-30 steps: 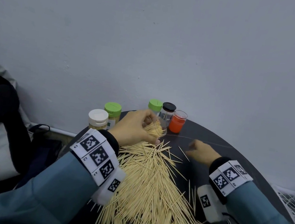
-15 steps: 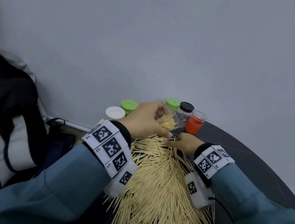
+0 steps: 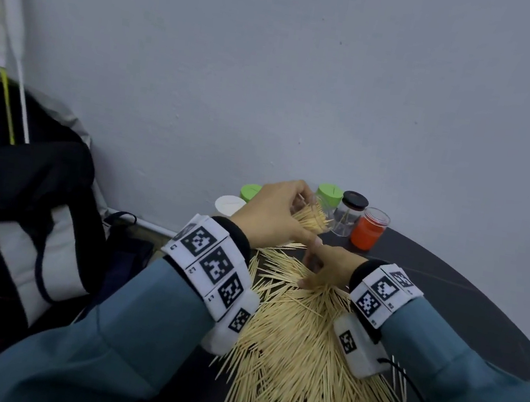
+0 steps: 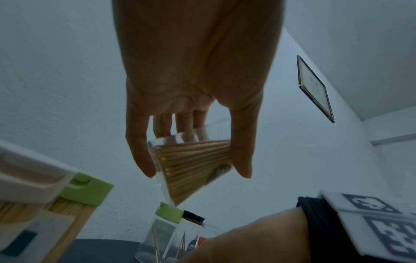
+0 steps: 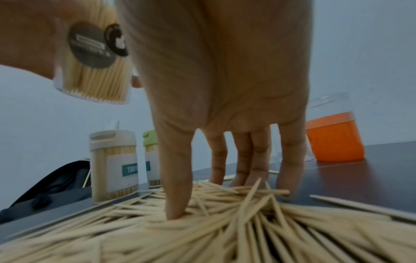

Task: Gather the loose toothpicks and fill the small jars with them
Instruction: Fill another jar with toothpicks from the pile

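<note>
A broad heap of loose toothpicks (image 3: 297, 352) covers the near part of the dark round table (image 3: 468, 297), pale wooden sticks with pointed ends lying crossed and fanned in many directions, a few strays at the heap's right edge. At the far end of the heap the right hand (image 3: 329, 266) comes down on the sticks with its fingers (image 5: 290, 160) spread apart and fairly straight, the tips and the thumb pressed into the top layer; no toothpick is seen lifted between them. Just beyond the heap and above it, the left hand (image 3: 271, 215) holds a clear jar (image 4: 191, 167) tilted in the air, its thumb on one side and fingers curled round the other, clamped on the glass; the jar is packed nearly full with toothpicks lying side by side, and a dark round label shows on its wall in the right wrist view. Beyond the heap, by the wall, stand the other containers: a white-lidded jar (image 5: 113, 163) full of toothpicks with a teal label, a green-lidded jar (image 5: 151, 156) just beside it, also holding toothpicks, a second green-lidded jar (image 3: 328, 198) further right, a black-lidded clear jar (image 3: 349, 217) with only a few sticks standing in it, and an orange container (image 3: 370, 228) under a clear cover at the right end of the row.
</note>
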Demonstrator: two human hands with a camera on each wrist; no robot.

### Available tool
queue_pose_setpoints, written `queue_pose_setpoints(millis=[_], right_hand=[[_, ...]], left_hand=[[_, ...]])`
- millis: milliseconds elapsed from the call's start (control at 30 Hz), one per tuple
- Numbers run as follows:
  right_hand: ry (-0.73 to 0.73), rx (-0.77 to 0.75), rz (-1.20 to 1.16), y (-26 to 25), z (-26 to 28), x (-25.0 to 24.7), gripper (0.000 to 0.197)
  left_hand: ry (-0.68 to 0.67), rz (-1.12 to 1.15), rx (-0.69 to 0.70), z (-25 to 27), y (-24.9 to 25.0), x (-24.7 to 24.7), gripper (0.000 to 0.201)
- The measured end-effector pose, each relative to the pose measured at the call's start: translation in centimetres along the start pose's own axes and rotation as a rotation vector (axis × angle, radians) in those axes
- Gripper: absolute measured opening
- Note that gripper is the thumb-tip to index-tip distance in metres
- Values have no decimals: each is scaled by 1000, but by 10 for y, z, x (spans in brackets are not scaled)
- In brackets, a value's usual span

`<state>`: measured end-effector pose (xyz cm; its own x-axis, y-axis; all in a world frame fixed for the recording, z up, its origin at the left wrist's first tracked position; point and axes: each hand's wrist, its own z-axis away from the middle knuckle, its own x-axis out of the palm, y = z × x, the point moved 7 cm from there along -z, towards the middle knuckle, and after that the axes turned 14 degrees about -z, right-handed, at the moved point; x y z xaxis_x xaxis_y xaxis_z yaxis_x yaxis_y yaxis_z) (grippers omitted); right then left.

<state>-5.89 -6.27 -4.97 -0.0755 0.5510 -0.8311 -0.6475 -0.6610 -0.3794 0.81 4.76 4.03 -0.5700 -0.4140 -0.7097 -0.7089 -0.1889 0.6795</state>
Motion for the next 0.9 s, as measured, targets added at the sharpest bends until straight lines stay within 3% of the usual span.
queue_pose_setpoints(millis=[133, 300, 433, 633, 900], right_hand=[[-11, -25, 66, -1, 11, 5, 42], [10, -27, 131, -9, 14, 9, 51], [-2, -72, 238, -24, 10, 15, 46], [-79, -19, 395, -24, 12, 23, 46], [-92, -43, 270, -11, 25, 22, 34]], left_hand=[[3, -31, 14, 3, 0, -2, 46], [10, -31, 8, 5, 1, -2, 47], [6, -29, 12, 6, 4, -1, 47], [2, -31, 7, 7, 4, -4, 46], [-19, -39, 8, 8, 6, 0, 47]])
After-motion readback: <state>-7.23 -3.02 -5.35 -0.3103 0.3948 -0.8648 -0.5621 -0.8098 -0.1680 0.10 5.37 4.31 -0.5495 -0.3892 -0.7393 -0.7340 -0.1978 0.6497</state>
